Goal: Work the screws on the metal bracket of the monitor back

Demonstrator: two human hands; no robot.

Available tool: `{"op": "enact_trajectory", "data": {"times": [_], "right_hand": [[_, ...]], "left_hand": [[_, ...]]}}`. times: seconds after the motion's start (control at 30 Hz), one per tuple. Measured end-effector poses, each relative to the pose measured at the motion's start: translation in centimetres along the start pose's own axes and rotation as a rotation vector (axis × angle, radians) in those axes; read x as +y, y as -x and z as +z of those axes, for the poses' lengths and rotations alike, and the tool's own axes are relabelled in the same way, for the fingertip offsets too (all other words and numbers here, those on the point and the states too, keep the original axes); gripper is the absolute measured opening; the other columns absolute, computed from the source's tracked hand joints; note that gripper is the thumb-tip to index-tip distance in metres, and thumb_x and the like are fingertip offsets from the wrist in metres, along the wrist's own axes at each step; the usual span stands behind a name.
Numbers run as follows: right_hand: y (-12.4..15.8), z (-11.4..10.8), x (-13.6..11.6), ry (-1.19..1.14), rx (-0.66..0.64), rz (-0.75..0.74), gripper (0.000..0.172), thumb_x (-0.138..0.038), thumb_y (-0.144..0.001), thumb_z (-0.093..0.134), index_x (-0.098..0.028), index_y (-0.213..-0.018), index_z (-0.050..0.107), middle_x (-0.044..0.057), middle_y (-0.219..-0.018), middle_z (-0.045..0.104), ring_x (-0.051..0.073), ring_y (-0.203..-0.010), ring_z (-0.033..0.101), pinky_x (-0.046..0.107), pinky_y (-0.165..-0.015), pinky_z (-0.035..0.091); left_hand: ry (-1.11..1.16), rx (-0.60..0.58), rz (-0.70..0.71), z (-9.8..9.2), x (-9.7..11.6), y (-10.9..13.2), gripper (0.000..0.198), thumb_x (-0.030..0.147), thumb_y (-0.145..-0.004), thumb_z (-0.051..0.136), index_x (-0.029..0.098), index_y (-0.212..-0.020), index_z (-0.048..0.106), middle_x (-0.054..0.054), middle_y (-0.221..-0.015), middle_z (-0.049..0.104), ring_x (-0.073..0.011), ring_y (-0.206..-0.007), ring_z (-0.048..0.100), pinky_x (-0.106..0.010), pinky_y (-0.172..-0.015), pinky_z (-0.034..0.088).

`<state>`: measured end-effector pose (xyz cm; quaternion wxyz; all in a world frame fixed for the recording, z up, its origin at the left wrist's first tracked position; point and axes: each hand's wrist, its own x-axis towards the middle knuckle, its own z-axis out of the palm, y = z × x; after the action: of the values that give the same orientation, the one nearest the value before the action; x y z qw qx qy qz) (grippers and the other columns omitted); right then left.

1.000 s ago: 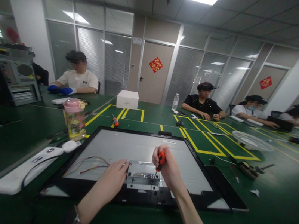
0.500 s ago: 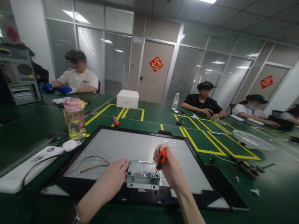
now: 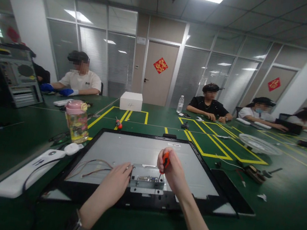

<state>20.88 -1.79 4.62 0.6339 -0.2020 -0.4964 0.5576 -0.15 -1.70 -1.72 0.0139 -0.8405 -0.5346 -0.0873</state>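
Observation:
A large flat screen panel [image 3: 136,151] with a black frame lies on the green table, its grey back facing up. On it sits a metal bracket [image 3: 147,184] with a small circuit board inside. My right hand [image 3: 172,170] is closed round an orange and black screwdriver [image 3: 165,162], held nearly upright, its tip down at the right part of the bracket. My left hand [image 3: 116,181] grips the bracket's left edge; its fingertips are partly hidden. Thin wires [image 3: 95,166] run across the panel left of the bracket.
Left of the panel lie a white power strip [image 3: 27,174] with a black cable and a pink-lidded bottle [image 3: 76,120]. A white box [image 3: 131,101] stands behind. A black slab [image 3: 233,191] and a brown tool [image 3: 255,173] lie right. Several people sit across the table.
The screwdriver handle has turned slightly within my right hand, its tip staying at the bracket. My left hand has not moved visibly.

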Motion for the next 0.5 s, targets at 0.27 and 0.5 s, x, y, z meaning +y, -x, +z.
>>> {"op": "enact_trajectory", "data": {"times": [0.27, 0.5], "right_hand": [[-0.1, -0.2, 0.0, -0.026, 0.045, 0.020, 0.044, -0.065, -0.083, 0.063, -0.021, -0.078, 0.057, -0.004, -0.056, 0.051, 0.011, -0.048, 0.040, 0.022, -0.044, 0.028], [0.2, 0.6, 0.0, -0.052, -0.017, 0.004, 0.042, -0.063, -0.084, 0.064, -0.023, -0.079, 0.050, -0.009, -0.049, 0.042, 0.008, -0.042, 0.027, 0.021, -0.044, 0.022]], "left_hand": [[-0.015, -0.006, -0.004, 0.0, 0.1, -0.1, 0.045, 0.012, -0.097, 0.040, 0.009, -0.140, 0.054, -0.017, -0.146, 0.053, -0.0273, -0.133, 0.052, -0.044, -0.114, 0.038], [-0.021, 0.030, 0.011, 0.6, -0.2, -0.1, 0.045, 0.013, -0.097, 0.040, 0.009, -0.139, 0.054, -0.017, -0.145, 0.054, -0.0269, -0.132, 0.052, -0.043, -0.113, 0.039]]}}
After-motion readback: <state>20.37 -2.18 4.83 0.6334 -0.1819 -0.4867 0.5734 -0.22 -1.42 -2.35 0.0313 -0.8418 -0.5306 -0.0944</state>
